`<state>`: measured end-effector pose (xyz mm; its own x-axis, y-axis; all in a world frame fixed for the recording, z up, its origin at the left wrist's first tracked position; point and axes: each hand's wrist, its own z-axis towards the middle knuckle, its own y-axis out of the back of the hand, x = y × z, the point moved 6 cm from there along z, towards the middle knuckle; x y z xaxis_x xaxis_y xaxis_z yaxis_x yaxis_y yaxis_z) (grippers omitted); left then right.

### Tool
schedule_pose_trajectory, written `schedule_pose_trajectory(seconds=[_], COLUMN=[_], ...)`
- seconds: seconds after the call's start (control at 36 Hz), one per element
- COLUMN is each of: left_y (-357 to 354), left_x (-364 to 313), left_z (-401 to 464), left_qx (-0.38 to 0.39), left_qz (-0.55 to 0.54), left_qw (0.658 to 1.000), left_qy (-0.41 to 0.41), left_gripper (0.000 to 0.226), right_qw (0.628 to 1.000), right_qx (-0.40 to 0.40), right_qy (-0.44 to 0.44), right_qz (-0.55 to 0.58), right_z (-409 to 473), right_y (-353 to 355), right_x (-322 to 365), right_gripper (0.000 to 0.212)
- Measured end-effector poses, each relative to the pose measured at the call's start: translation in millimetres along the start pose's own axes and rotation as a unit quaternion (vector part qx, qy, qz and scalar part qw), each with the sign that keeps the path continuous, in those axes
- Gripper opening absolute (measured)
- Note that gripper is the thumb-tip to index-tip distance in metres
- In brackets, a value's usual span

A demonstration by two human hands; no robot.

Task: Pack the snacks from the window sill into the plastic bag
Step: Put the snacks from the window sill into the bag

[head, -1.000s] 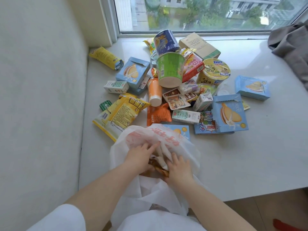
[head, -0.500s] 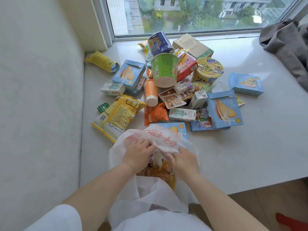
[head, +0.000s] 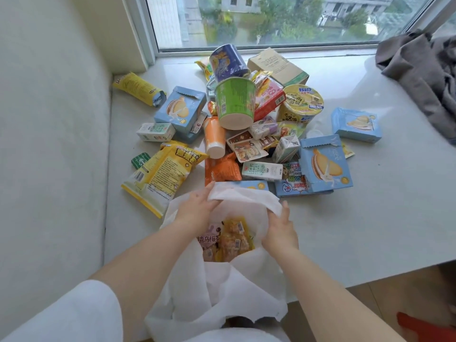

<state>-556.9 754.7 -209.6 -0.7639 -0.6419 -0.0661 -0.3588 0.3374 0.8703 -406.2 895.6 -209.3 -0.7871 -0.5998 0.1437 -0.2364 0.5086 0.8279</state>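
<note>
1. A few packets lie inside the plastic bag (head: 222, 287), which sits at the near edge of the window sill (head: 370, 206); most snacks (head: 234, 124) are piled there, unpacked.
2. Left hand (head: 197, 208) and right hand (head: 278, 230) each grip the bag's far rim.
3. A second ago the mouth was bunched; now it is spread wide.

Bright soft daylight from window (head: 283, 18), faint shadows, wide-angle edge distortion
</note>
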Motion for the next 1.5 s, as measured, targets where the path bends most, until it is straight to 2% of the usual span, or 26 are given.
schedule_pose_trajectory(seconds=[0.17, 0.22, 0.28, 0.33, 0.39, 0.42, 0.47, 0.56, 0.64, 0.69, 0.72, 0.75, 0.83, 0.86, 0.92, 1.0, 1.14, 1.25, 1.33, 1.39, 1.5], left_y=[-9.9, -13.8, -15.2, -13.1, -9.7, -7.2, -2.2, 9.5, 10.7, 8.3, 7.4, 3.6, -22.2, -29.6, -34.3, -28.9, -2.1, -7.2, -30.1, -43.0, -48.1], left_x=[7.2, 13.8, 22.3, 29.7, 37.9, 42.4, 52.1, 62.8, 55.8, 48.5, 44.0, 38.4, 27.0, 24.0, 18.0, 10.1, -23.1, -65.5, -86.4, -94.8, -100.8], left_z=[-9.7, -12.5, -15.3, -19.0, -20.1, -18.6, -13.5, -11.7, -17.1, -19.5, -21.2, -21.5, -17.4, -16.9, -15.9, -10.1, -0.7, 9.4, 22.6, 28.2, 29.3], left_qx=[0.075, 0.116, 0.163, 0.197, 0.193, 0.170, 0.083, -0.101, -0.167, -0.206, -0.217, -0.207, -0.032, 0.016, 0.073, 0.062, -0.055, -0.020, 0.033, 0.061, 0.047], left_qz=[-0.017, 0.005, -0.030, -0.137, -0.218, -0.242, -0.291, -0.339, -0.265, -0.206, -0.171, -0.130, 0.030, 0.070, 0.073, 0.001, -0.038, -0.090, -0.046, 0.005, 0.015], left_qw=[0.997, 0.993, 0.985, 0.971, 0.957, 0.955, 0.952, 0.935, 0.949, 0.954, 0.956, 0.962, 0.992, 0.991, 0.990, 0.996, 0.993, 0.986, 0.991, 0.991, 0.994], left_qy=[-0.024, -0.035, -0.040, -0.019, 0.009, 0.019, 0.036, 0.031, -0.021, -0.070, -0.096, -0.118, -0.120, -0.116, -0.096, -0.062, -0.101, -0.135, -0.124, -0.118, -0.097], left_gripper=[0.091, 0.083, 0.069, 0.055, 0.048, 0.048, 0.048, 0.035, 0.027, 0.030, 0.034, 0.043, 0.064, 0.063, 0.052, 0.054, 0.037, 0.031, 0.028, 0.027, 0.041], right_qw=[0.995, 0.994, 0.987, 0.966, 0.953, 0.956, 0.978, 0.995, 0.974, 0.972, 0.975, 0.979, 0.980, 0.978, 0.977, 0.986, 0.989, 0.966, 0.971, 0.974, 0.974], right_qx=[0.029, 0.055, 0.136, 0.241, 0.287, 0.275, 0.189, 0.030, -0.078, -0.096, -0.075, -0.054, 0.044, 0.061, 0.083, 0.049, -0.084, -0.096, -0.056, -0.033, -0.006], right_qy=[0.073, 0.080, 0.083, 0.072, 0.054, 0.044, 0.035, 0.059, 0.113, 0.147, 0.166, 0.177, 0.177, 0.178, 0.181, 0.158, 0.033, -0.115, -0.155, -0.175, -0.206], right_qz=[-0.068, -0.045, 0.012, 0.063, 0.081, 0.091, 0.077, -0.075, -0.179, -0.154, -0.126, -0.091, -0.078, -0.084, -0.076, 0.009, 0.114, 0.211, 0.176, 0.143, 0.091], right_z=[3.5, -2.2, -8.5, -16.6, -19.6, -17.4, -9.8, -7.6, -14.8, -19.7, -21.7, -23.0, -25.5, -26.5, -29.8, -31.8, -15.7, 3.4, 16.4, 20.7, 24.3], right_y=[-14.6, -19.9, -33.9, -49.2, -54.9, -52.9, -39.9, -15.9, -9.9, -11.6, -15.4, -19.8, -42.8, -47.6, -55.5, -48.8, -25.7, -21.9, -27.9, -31.9, -43.9], right_x=[6.9, 8.9, 11.7, 13.7, 10.8, 8.6, 2.9, -3.4, 3.8, 10.4, 14.6, 18.5, 24.6, 25.8, 25.9, 18.8, -9.7, -44.0, -58.8, -63.1, -66.9], right_gripper=[0.061, 0.055, 0.052, 0.047, 0.047, 0.049, 0.051, 0.055, 0.056, 0.061, 0.062, 0.060, 0.056, 0.056, 0.054, 0.039, 0.023, 0.021, 0.029, 0.043, 0.065])
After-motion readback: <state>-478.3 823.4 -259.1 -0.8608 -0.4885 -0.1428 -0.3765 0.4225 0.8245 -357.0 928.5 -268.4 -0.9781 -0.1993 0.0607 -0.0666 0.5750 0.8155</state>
